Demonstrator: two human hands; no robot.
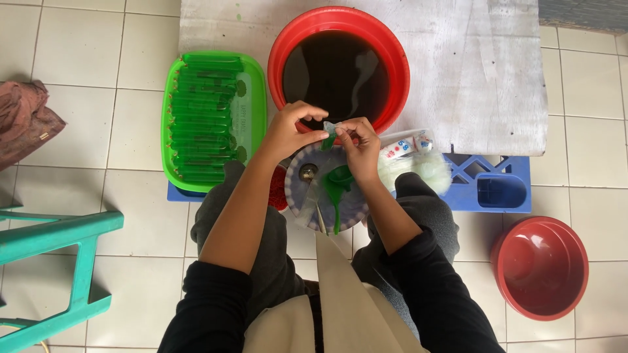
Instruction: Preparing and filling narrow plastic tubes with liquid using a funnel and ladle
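My left hand and my right hand meet over my lap, both pinching the top of a small clear plastic bag with green liquid in it. Below the hands lies a round patterned plate with a green funnel and a stick on it. Just beyond the hands stands a big red basin full of dark liquid. To the left sits a green tray packed with several long green filled bags.
A pack of clear plastic bags lies right of my hands on a blue crate. A grey board carries the basin. An empty red bowl sits on the tiled floor at right, a teal stool at left, a cloth far left.
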